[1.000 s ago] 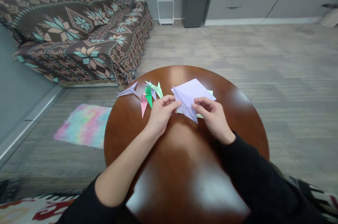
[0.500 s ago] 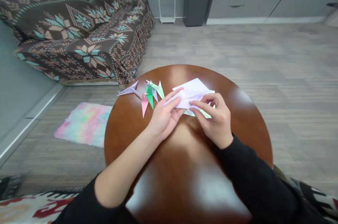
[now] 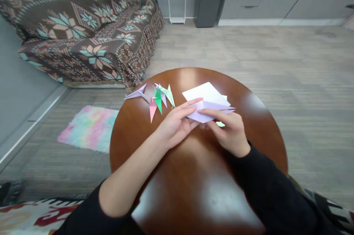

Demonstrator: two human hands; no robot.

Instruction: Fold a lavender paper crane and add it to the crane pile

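A partly folded sheet of lilac origami paper [image 3: 204,116] is held in front of me above the table. My left hand [image 3: 179,122] grips its left side, thumb on top and fingers partly underneath. My right hand [image 3: 229,128] pinches the right side between thumb and fingers, and pointed flaps stick out past it. Just behind lies a sheet of white paper [image 3: 206,91], with bits of pale green paper [image 3: 220,124] showing beneath. To the left of my hands rest several folded paper cranes, among them a green one [image 3: 158,100], a pink one [image 3: 152,109] and a lilac one [image 3: 136,93].
The round brown wooden table [image 3: 193,176] has a glossy top. Beyond it stand a sofa [image 3: 91,43] under a patterned cover, a dark fridge [image 3: 211,0] and grey cabinets [image 3: 268,0]. A fluffy pastel rug [image 3: 87,128] lies on the floor at left.
The lilac paper has changed shape: it now shows a flat, pointed lower edge and narrow flaps toward the right. My right hand has shifted slightly right and down.
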